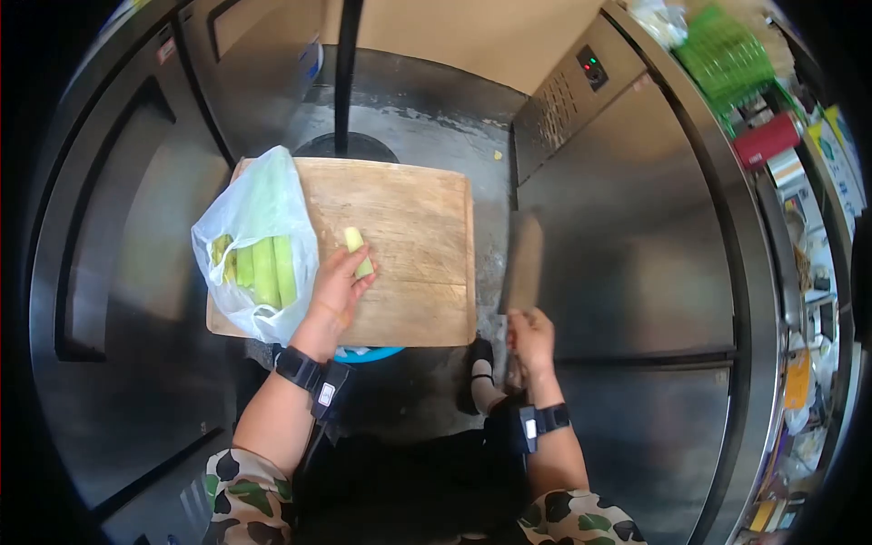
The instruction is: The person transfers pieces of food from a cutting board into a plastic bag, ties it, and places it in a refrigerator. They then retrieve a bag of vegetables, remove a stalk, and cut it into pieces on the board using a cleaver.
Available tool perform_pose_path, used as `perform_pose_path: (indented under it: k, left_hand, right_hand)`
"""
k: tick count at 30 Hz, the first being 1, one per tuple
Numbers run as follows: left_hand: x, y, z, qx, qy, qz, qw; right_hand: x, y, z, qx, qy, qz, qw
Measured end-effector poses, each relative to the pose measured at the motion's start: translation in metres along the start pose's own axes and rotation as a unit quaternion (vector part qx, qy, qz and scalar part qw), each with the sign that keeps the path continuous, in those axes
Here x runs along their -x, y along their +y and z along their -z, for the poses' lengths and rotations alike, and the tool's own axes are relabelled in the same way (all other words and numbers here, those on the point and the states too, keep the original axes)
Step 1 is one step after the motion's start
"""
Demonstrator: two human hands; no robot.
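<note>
Slippage is the chief hazard judged from this moment. A pale green vegetable piece (356, 250) is pinned on the wooden cutting board (418, 236) by the left hand (338, 289), whose fingers are curled together around the piece's near end, the thumb pressed against its side. The piece lies near the board's middle, just beside a plastic bag (254, 218) in which more green stalks (265, 269) are held. A broad cleaver (523, 262) is gripped by the right hand (530, 341), fingers clamped shut on the handle, and is held off the board's right edge, well apart from the piece.

Fingertips could be nicked if the blade were brought down close to the left hand, since little of the piece is left showing beyond the thumb. The piece is small and rounded, so it could be rolled or squirted out from under a loose hold. The board seems to be propped over a blue basin (368, 352) rather than on a counter, with the floor seen around it; it could be tipped by a hard chop near an edge. The bag overhangs the board's left edge and could be dragged off, its contents spilled. A foot (480, 363) is seen just below the cleaver, where a dropped blade could land.
</note>
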State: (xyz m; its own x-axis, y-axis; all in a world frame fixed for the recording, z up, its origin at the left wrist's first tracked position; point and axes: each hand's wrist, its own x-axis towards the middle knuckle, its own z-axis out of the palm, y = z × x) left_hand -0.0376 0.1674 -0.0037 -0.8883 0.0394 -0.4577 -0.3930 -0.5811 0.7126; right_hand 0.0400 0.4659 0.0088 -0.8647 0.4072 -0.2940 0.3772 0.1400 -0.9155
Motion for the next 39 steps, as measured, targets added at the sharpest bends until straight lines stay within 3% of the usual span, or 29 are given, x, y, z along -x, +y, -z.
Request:
perform_pose_path:
  k: [2, 5, 8, 13, 16, 19, 22, 25, 28, 31, 34, 39]
  left_hand:
    - [-0.004, 0.012, 0.008, 0.015, 0.008, -0.026, 1.0]
    - [-0.01, 0.025, 0.028, 0.045, 0.027, -0.033, 0.998]
    - [-0.015, 0.038, 0.042, 0.109, 0.057, -0.018, 0.992]
    - [-0.017, 0.052, 0.053, 0.168, 0.079, -0.033, 0.982]
    - [-0.022, 0.05, 0.048, 0.173, 0.068, -0.007, 0.983]
    - [-0.027, 0.051, 0.044, 0.196, 0.081, 0.008, 0.977]
    - [-0.034, 0.055, 0.047, 0.203, 0.113, -0.032, 0.972]
    - [-0.036, 0.063, 0.048, 0.21, 0.116, -0.076, 0.968]
    - [-0.034, 0.065, 0.046, 0.177, 0.129, -0.123, 0.968]
    - [-0.034, 0.064, 0.045, 0.181, 0.17, -0.151, 0.957]
    - [-0.035, 0.064, 0.044, 0.188, 0.183, -0.171, 0.95]
    - [-0.021, 0.059, 0.024, 0.143, 0.173, -0.197, 0.954]
  right_hand:
    - [0.003, -0.016, 0.002, -0.054, 0.016, 0.008, 0.998]
    - [0.016, -0.049, -0.029, -0.09, -0.077, 0.026, 0.993]
    - [0.016, -0.061, -0.073, -0.101, -0.189, -0.023, 0.976]
    - [0.02, -0.052, -0.117, -0.029, -0.278, 0.018, 0.96]
    - [0.016, -0.047, -0.119, 0.111, -0.222, 0.078, 0.966]
    - [0.007, -0.042, -0.125, 0.213, -0.147, 0.27, 0.927]
    - [0.005, -0.046, -0.128, 0.346, -0.151, 0.309, 0.873]
    - [0.025, -0.054, -0.146, 0.443, -0.205, 0.253, 0.835]
    - [0.046, -0.055, -0.162, 0.432, -0.292, 0.215, 0.826]
    - [0.055, -0.046, -0.158, 0.274, -0.346, 0.246, 0.863]
    - [0.053, -0.053, -0.142, 0.261, -0.288, 0.276, 0.879]
    - [0.03, -0.055, -0.102, 0.41, -0.129, 0.29, 0.855]
